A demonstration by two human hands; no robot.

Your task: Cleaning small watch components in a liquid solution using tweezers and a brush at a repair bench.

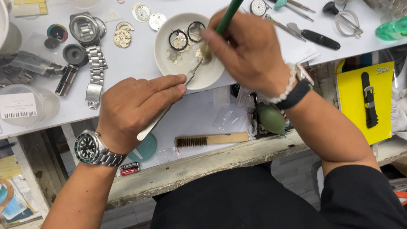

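Observation:
My left hand [131, 109] grips metal tweezers [190, 74] whose tips reach into a white dish [167, 58] and pinch a small watch part. My right hand [252, 50] holds a green-handled brush [235, 4], its bristles pressed on that part at the dish's right side. Two round black rings with watch movements [179, 39] lie in the dish. A steel wristwatch is on my left wrist; a bead bracelet and a black band are on my right.
A steel watch with bracelet [90, 45] lies left of the dish, near loose dials and gears [122, 37]. Screwdrivers and tools [305, 32] lie at the right. A wooden brush [211, 139] and a green blower [271, 119] sit on the lower shelf. A yellow card with a black strap [368, 98] is at the right.

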